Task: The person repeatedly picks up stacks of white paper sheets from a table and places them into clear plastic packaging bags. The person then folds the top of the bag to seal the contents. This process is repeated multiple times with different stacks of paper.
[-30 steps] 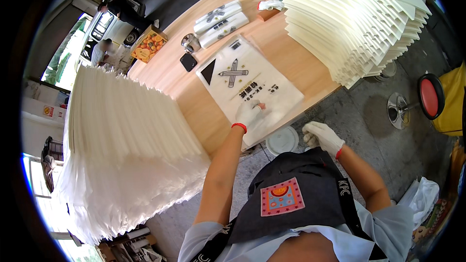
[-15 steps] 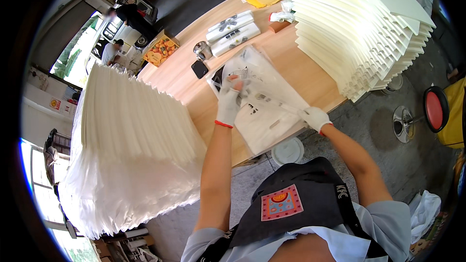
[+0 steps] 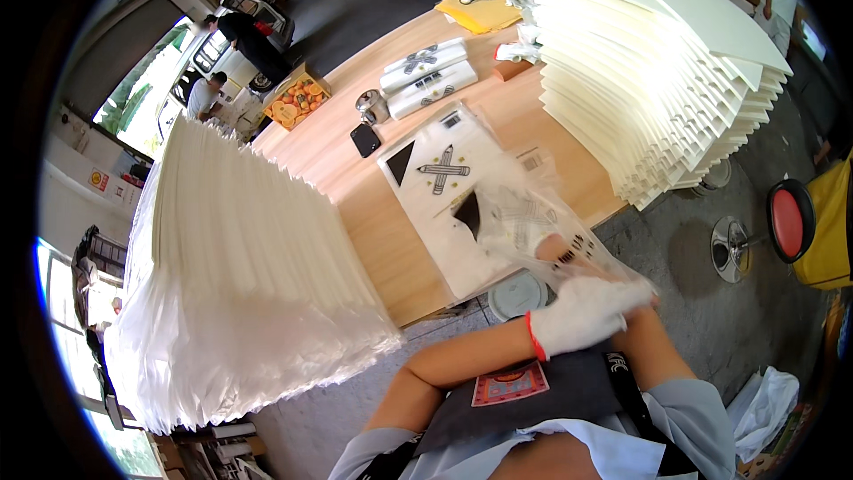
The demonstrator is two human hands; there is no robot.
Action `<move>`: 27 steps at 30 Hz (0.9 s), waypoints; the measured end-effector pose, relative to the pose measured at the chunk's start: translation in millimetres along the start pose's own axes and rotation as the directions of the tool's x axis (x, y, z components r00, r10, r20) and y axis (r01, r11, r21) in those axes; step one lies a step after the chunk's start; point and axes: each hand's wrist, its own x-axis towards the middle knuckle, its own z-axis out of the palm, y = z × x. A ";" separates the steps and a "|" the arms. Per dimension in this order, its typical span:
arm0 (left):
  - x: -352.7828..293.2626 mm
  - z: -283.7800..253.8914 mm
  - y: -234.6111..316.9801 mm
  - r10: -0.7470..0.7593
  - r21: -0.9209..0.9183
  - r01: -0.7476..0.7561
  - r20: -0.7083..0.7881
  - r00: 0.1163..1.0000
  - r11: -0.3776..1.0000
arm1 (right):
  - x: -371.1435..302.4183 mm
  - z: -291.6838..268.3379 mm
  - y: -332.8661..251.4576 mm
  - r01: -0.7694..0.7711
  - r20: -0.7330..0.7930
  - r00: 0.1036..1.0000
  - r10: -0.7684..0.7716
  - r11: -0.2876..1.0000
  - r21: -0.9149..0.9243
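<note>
A clear plastic bag [image 3: 524,213] with a printed crossed-pencil pattern hangs over the table's near edge, drawn over my right hand [image 3: 582,262]. Bare fingertips show through its film; the rest of that hand is blurred and partly hidden. My left hand [image 3: 577,316], in a white glove with a red cuff, crosses in front of my body. Its fingers are closed on the bag's mouth by my right wrist. Beneath lies a flat pile of similar printed bags [image 3: 426,204] on the wooden table [image 3: 355,222].
A tall stack of white sheets in plastic [image 3: 240,258] stands at left, a fanned stack of cream boards [image 3: 613,80] at right. Two white rolls [image 3: 431,80], a metal tin [image 3: 371,107], a black phone [image 3: 364,140] and a fruit-printed box [image 3: 298,100] sit farther back. A stool [image 3: 786,222] stands right.
One bag has come off the pile toward me and now covers my right hand. My left hand has swung from the pile across to my right wrist.
</note>
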 end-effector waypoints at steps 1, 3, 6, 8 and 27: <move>10.9 2.0 -12.1 0.006 0.056 -0.004 -0.044 0.999 0.998 | -12.6 -5.8 11.2 -0.017 0.009 1.000 0.017 0.999 -0.034; 22.9 -3.2 -48.4 0.078 0.039 -0.071 -0.209 0.975 0.997 | -22.7 -17.4 14.0 0.051 0.022 0.999 -0.050 0.998 -0.031; 22.1 -9.0 -107.7 0.132 0.147 -0.093 -0.284 0.950 0.985 | -38.9 -73.2 18.6 0.182 0.043 0.981 -0.187 0.979 0.094; 21.8 -22.0 -107.3 -0.017 0.085 0.035 -0.199 0.980 0.996 | -57.7 -145.5 23.1 0.156 0.071 0.981 -0.178 0.956 0.248; -5.9 28.3 -119.6 -0.232 -0.006 0.236 -0.196 0.953 0.972 | -51.7 -368.0 130.6 -0.478 -0.563 0.808 0.175 0.753 -0.452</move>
